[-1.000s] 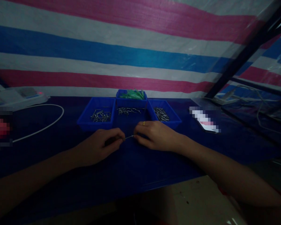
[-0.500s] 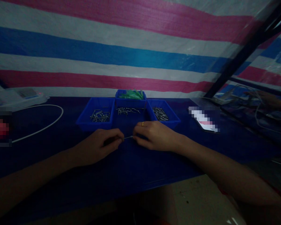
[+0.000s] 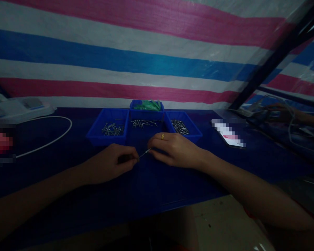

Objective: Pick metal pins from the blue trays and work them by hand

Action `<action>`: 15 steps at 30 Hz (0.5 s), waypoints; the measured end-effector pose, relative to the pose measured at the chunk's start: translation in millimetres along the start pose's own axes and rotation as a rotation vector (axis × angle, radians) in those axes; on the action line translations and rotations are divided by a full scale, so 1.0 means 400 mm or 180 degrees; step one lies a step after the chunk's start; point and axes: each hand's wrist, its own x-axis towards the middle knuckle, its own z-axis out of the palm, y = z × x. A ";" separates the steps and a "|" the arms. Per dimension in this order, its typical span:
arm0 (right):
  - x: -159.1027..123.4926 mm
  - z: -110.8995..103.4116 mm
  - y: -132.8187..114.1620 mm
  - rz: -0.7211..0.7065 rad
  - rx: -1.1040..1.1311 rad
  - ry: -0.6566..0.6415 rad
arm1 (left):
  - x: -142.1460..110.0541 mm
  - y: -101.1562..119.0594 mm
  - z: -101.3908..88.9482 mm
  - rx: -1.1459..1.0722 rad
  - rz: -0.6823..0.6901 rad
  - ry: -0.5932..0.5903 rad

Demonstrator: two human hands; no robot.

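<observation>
My left hand (image 3: 112,165) and my right hand (image 3: 176,150) rest on the dark blue table cover, fingertips meeting. Between them they pinch a thin metal pin (image 3: 144,152), which slants up toward the right hand. Both hands are closed in a pinch. My right hand wears a gold ring. Just beyond the hands stand three blue trays: the left tray (image 3: 94,134) and the right tray (image 3: 194,131) hold several metal pins, and so does the middle tray (image 3: 137,136). A smaller blue tray (image 3: 146,111) behind them holds green plastic pieces.
A white cable (image 3: 51,140) loops across the table at the left, by a white device (image 3: 21,108). A phone (image 3: 229,134) lies to the right. Another person's hand (image 3: 279,111) is among wires at the far right. A striped tarp hangs behind.
The pin has tilted, its right end now higher. My right hand shifted slightly up. The other person's hand at the far right moved leftward.
</observation>
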 end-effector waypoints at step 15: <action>-0.001 -0.005 0.002 -0.0088 0.0104 0.0132 | 0.003 -0.013 -0.013 -0.1021 -0.0028 0.0003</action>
